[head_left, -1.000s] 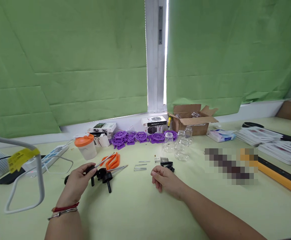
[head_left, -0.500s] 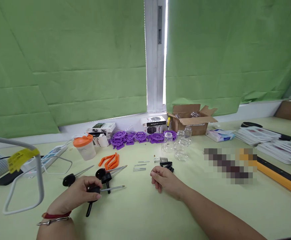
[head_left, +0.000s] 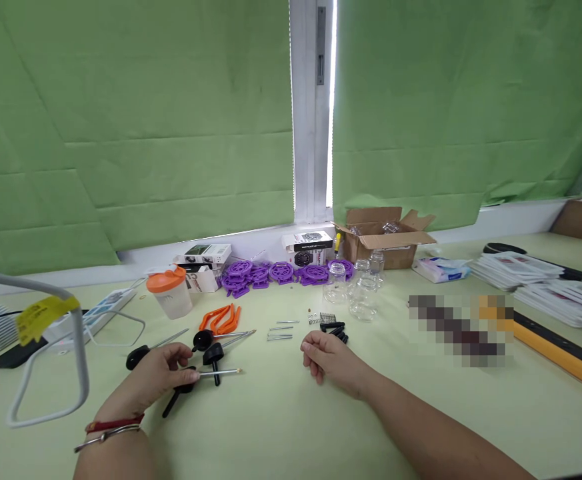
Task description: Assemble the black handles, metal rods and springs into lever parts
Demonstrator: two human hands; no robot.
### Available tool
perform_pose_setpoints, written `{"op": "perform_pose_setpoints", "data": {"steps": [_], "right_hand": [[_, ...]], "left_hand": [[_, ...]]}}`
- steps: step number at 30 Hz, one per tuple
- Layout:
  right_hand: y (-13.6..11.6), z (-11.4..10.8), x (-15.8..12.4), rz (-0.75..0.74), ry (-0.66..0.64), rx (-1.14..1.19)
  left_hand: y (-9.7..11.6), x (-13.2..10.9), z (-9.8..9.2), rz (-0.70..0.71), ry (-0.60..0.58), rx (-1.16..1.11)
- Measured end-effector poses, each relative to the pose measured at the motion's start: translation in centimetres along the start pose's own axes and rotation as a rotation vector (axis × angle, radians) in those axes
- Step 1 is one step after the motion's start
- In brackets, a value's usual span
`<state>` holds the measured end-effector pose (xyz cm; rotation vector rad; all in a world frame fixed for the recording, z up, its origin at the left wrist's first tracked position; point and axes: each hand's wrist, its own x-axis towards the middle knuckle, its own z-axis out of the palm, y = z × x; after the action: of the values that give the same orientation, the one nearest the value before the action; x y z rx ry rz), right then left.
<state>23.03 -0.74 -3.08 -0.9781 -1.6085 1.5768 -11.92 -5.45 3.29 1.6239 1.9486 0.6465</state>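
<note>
Left fingers pinched round handle of black-handled tool, near-left on table; grip at handle leaves metal shaft clear, pointing right. Left hand rests low. Right hand rests curled beside black pieces; contents unclear. Spare tools, pins just beyond, within reach.

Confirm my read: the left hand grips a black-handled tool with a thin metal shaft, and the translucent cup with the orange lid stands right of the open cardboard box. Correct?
One slip: in the head view the translucent cup with the orange lid stands left of the open cardboard box, not right. The left hand does grip the black-handled tool with a thin metal shaft.
</note>
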Motion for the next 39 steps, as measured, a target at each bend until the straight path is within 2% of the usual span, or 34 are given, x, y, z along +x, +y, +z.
{"op": "perform_pose_setpoints", "data": {"steps": [3, 6, 10, 13, 16, 18, 23, 26, 32, 35, 39], "right_hand": [[0.1, 0.0, 0.0, -0.011, 0.001, -0.002], [0.1, 0.0, 0.0, -0.013, -0.002, 0.004], [0.0, 0.1, 0.0, -0.015, -0.002, -0.003], [0.0, 0.1, -0.1, -0.013, 0.006, -0.016], [-0.1, 0.1, -0.1, -0.010, 0.007, -0.018], [-0.3, 0.2, -0.1, -0.007, 0.010, -0.021], [-0.7, 0.2, -0.3, 0.005, 0.006, -0.027], [-0.6, 0.2, -0.3, 0.005, -0.001, -0.042], [-0.1, 0.0, -0.1, 0.007, 0.000, -0.046], [-0.1, 0.0, 0.0, 0.004, 0.003, -0.044], [-0.1, 0.1, 0.0, 0.000, 0.006, -0.037]], "left_hand": [[-0.3, 0.6, -0.4, -0.109, 0.228, 0.025], [-1.6, 1.8, -0.7, -0.227, 0.469, 0.200], [-3.7, 3.4, -0.4, -0.253, 0.606, 0.393], [-4.8, 4.0, 0.0, -0.294, 0.587, 0.424], [-5.6, 4.5, 0.5, -0.265, 0.543, 0.468], [-6.2, 4.8, 0.6, -0.236, 0.554, 0.533], [-7.0, 5.0, 0.8, -0.314, 0.592, 0.589], [-6.9, 4.9, 0.6, -0.332, 0.544, 0.565], [-5.4, 4.2, 0.2, -0.424, 0.553, 0.435], [-4.6, 3.7, 0.0, -0.480, 0.509, 0.441], [-4.2, 3.3, 0.0, -0.601, 0.549, 0.473]]}}
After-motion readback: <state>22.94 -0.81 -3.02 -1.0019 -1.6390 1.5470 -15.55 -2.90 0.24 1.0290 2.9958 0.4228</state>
